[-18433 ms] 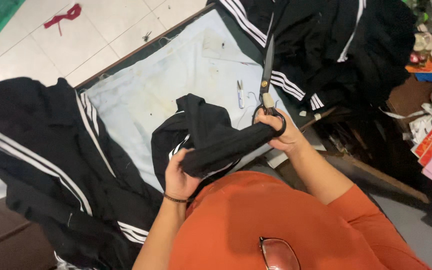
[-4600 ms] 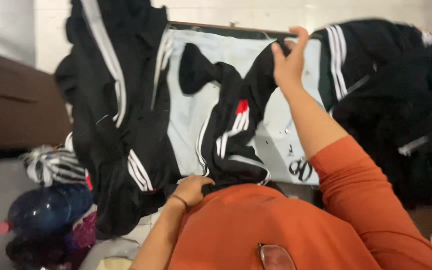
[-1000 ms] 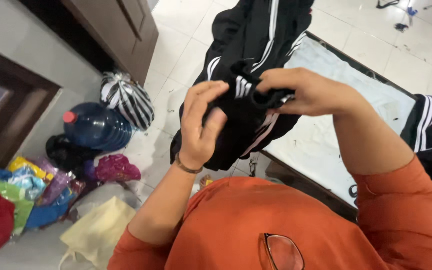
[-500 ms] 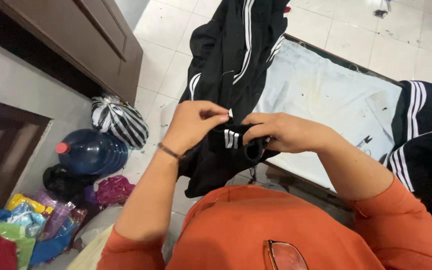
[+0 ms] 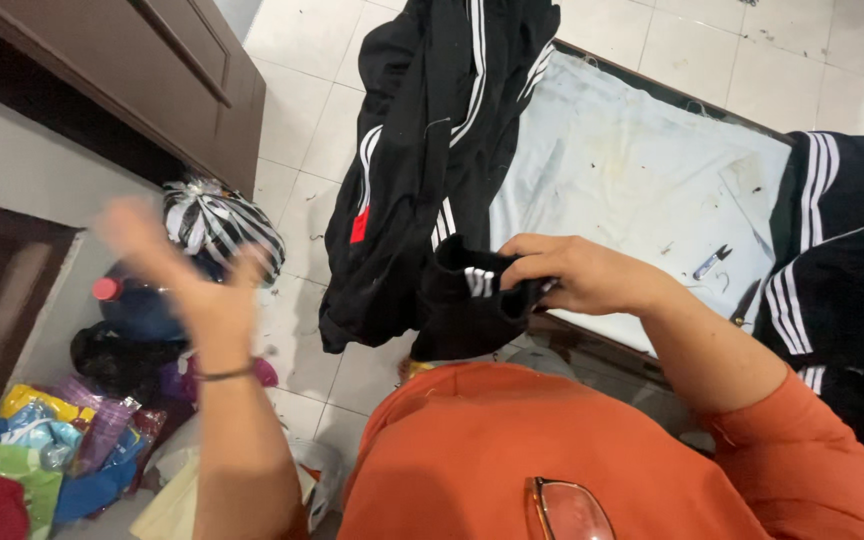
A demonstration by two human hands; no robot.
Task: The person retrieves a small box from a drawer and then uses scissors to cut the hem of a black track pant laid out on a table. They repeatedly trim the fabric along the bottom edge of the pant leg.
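Beside table (image 5: 642, 170), right hand (image 5: 577, 275) gripping garment (image 5: 467, 305)

Right hand (image 5: 582, 275) grips folded black garment (image 5: 467, 305) at table edge; beyond it, open pale table cover (image 5: 642, 170). Black striped pile (image 5: 432, 150) crowds its left, another pile (image 5: 837, 240) its right. Small clippers (image 5: 712, 262) lie just right. Left hand (image 5: 192, 280), blurred, in open air over floor clutter (image 5: 72, 440).

Blue water jug (image 5: 137, 305) beside striped bag (image 5: 220, 222); snips (image 5: 710, 262) on pale cloth (image 5: 642, 170).
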